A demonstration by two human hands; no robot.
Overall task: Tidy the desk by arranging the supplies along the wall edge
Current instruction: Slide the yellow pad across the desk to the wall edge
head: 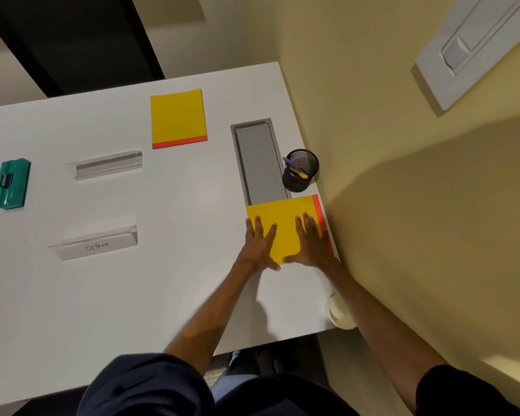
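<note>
Head view | teal plastic box well left of left hand | left hand flat, fingers spread, pressing on yellow square paper pad with red edge | right hand flat on same pad, its red edge beside beige wall | pad likely light, bendy, slides easily; press flat or pinch corners.

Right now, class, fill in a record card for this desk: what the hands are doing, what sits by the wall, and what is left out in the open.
Hands: left hand and right hand press flat on a yellow pad
Pad position: red edge towards the wall, covering the near end of the grey tray
By the wall: black mesh pen cup, beside the grey tray
Left out: second yellow pad, blank name holder, OSTRICH name holder, green plastic item
</note>
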